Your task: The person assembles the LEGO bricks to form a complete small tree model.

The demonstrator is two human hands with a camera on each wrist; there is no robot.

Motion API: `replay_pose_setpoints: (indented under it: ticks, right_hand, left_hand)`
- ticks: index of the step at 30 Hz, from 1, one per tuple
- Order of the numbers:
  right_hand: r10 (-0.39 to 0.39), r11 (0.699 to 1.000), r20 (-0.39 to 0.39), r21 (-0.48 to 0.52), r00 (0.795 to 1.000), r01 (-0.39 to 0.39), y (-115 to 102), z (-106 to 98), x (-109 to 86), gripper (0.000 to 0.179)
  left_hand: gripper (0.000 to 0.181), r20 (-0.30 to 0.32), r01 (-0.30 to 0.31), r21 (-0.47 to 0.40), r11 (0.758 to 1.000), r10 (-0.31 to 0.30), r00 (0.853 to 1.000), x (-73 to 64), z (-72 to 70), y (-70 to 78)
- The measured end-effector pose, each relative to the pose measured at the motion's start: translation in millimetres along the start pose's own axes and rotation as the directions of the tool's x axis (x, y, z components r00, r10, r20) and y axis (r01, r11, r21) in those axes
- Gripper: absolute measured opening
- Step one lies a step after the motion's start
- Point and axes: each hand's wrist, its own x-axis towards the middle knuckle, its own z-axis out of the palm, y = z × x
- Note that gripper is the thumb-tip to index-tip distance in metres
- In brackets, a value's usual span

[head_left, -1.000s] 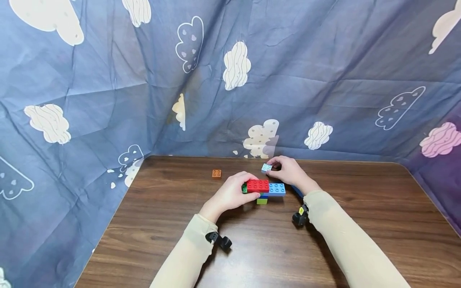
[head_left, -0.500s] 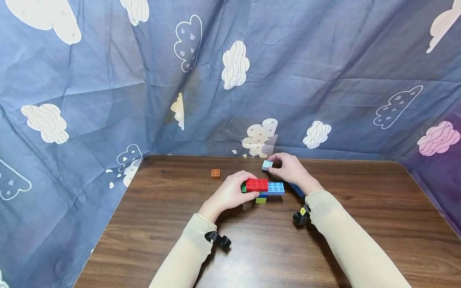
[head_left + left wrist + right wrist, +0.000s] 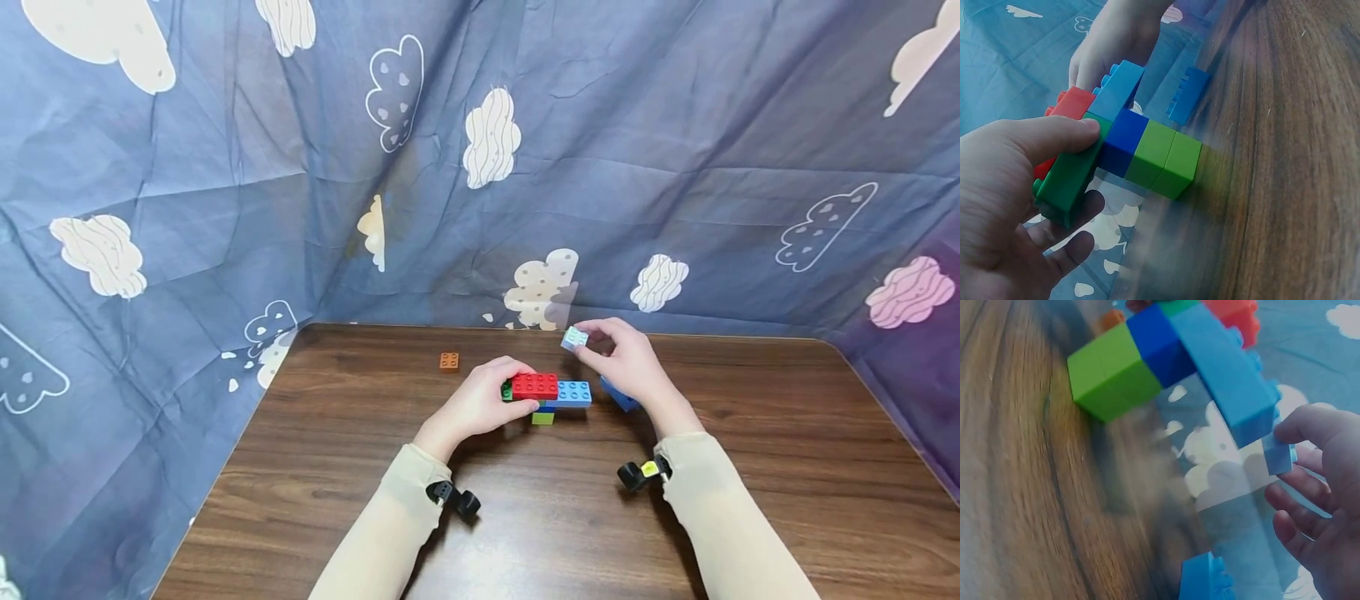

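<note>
Cloud-print cloth [image 3: 675,167] hangs behind a brown table [image 3: 525,542], where the left hand [image 3: 483,400] grips the upright block stack [image 3: 535,386] near its top, likely steadying it; the right hand [image 3: 626,360], apart, pinches a pale-blue block [image 3: 573,337] beyond it, leaving its top uncovered.

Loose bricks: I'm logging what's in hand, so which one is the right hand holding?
The small light-blue brick, pinched between the thumb and fingers of the right hand. The orange brick and longer, deeper-blue brick lie on the table instead.
</note>
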Motion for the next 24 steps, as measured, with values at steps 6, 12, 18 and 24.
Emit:
replay_pose_setpoints:
  ticks: [6, 12, 18, 24]
  right_hand:
    - [-0.032, 0.999, -0.072, 0.023, 0.997, 0.034, -10.7, -4.4, -14.3, 0.035]
    - [-0.050, 0.995, -0.100, 0.081, 0.994, 0.058, -14.0, -6.1, -20.6, 0.033]
    - [-0.064, 0.986, -0.107, 0.147, 0.992, 0.079, -16.8, -9.3, -26.9, 0.033]
    - [-0.117, 0.975, -0.056, 0.182, 0.992, 0.125, -17.2, -9.8, -31.5, 0.034]
  left_hand:
    - [0.036, -0.005, -0.004, 0.000, 1.000, 0.004, 1.000, 0.2, 0.3, -1.5]
    - [0.037, 0.004, 0.002, -0.001, 1.000, -0.002, 1.000, -0.3, -0.1, -0.3]
    - [0.037, 0.002, -0.003, -0.008, 1.000, 0.003, 1.000, 0.1, -0.4, -1.0]
    - [0.038, 0.005, -0.012, -0.004, 1.000, 0.012, 1.000, -0.4, -0.4, -2.4]
